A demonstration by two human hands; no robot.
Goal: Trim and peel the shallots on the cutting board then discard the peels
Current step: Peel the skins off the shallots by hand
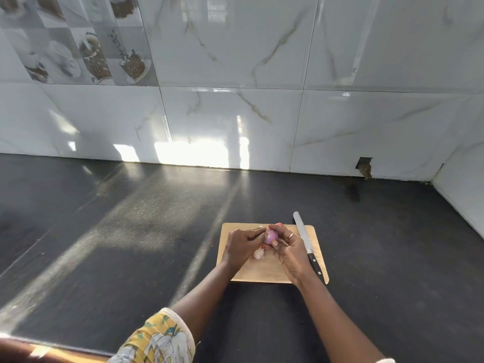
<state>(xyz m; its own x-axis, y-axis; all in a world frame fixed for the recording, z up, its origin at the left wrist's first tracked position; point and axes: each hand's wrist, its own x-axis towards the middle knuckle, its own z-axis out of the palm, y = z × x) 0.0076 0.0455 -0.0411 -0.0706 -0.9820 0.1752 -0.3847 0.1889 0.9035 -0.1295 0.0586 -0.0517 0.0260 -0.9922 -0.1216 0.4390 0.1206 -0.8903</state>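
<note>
A pale purple shallot [270,236] is held just above the wooden cutting board [269,271]. My left hand [242,246] pinches its left side and my right hand [289,251] grips it from the right, with a ring on one finger. A second, paler shallot piece [258,254] lies on the board under my left hand, with a scrap of reddish peel beside it. A long knife [305,241] with a black handle lies along the board's right edge, blade pointing away.
The board sits on a dark countertop [131,231] lit by streaks of sunlight. A white marble-tiled wall [235,113] runs behind and turns at the right corner. A small hole [364,166] shows low in the wall.
</note>
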